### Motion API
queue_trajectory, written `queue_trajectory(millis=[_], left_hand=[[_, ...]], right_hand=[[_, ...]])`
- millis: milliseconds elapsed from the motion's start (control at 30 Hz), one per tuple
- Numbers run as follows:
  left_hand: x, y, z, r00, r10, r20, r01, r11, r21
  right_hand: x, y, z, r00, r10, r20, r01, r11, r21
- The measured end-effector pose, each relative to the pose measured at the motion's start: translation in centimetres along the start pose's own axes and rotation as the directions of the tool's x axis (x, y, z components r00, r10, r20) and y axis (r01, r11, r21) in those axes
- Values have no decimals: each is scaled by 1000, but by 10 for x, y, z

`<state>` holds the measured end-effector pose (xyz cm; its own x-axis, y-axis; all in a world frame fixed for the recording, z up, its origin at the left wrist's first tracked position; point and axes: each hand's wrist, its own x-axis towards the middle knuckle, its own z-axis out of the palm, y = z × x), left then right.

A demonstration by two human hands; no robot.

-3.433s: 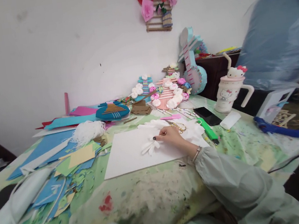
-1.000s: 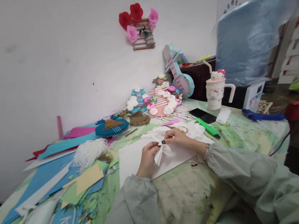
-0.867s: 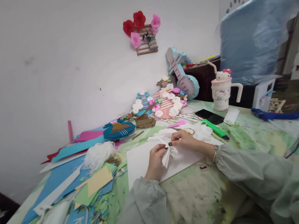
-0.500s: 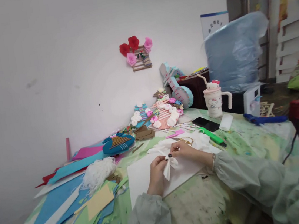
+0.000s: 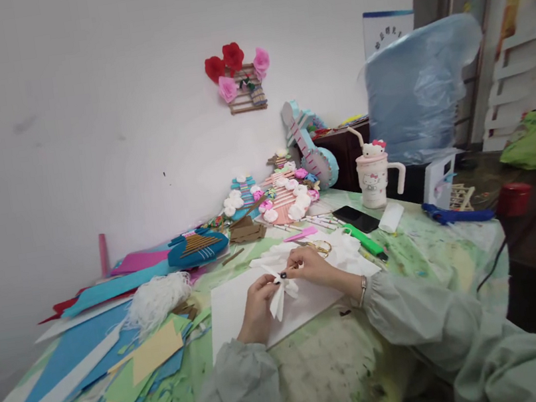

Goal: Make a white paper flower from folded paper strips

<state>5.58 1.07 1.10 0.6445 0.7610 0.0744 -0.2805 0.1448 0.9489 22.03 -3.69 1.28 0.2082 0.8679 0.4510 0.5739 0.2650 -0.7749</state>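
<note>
A gathered piece of white crepe-like paper (image 5: 278, 305) is held above a white board (image 5: 228, 308), its folds fanning downward. My left hand (image 5: 255, 307) pinches it from the left side. From the right, my right hand (image 5: 311, 268) has thumb and finger closed at its gathered top, beside the left fingertips. Whether a thread is also between the fingers is too small to tell. Just behind my right hand lie gold-handled scissors (image 5: 322, 247) and more crumpled white paper (image 5: 348, 249).
A tangle of white string (image 5: 157, 303) and coloured paper scraps (image 5: 157, 355) lie at left. A green utility knife (image 5: 365, 242), a black phone (image 5: 356, 219) and a lidded cup (image 5: 374, 178) stand or lie to the right. Flower-covered crafts (image 5: 285, 198) are against the wall.
The camera view has turned slightly, so everything sits further left in the picture. Both hands keep their pinch on the white paper, with only small finger movement.
</note>
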Motion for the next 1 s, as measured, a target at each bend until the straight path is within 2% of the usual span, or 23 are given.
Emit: queue_trajectory(millis=[300,467,600,733,1000], left_hand=[[3,-1,-2,1000,8,-10,-8,1000,-9],[2,2,-3,1000,17,23,-16,999,-38],[0,5,-5,1000,-13,10,14,998,-56],[-1,4,-6,998,-35,45,37,998,-52],[1,0,-7,997,10,78,-5,998,-67]], right_hand=[[-1,5,4,998,50,45,-52,997,52],[0,10,5,994,68,87,-74,995,64],[0,14,6,990,55,126,-68,993,97],[0,15,6,986,35,163,-56,990,130],[-1,14,5,988,-3,152,-14,993,115]])
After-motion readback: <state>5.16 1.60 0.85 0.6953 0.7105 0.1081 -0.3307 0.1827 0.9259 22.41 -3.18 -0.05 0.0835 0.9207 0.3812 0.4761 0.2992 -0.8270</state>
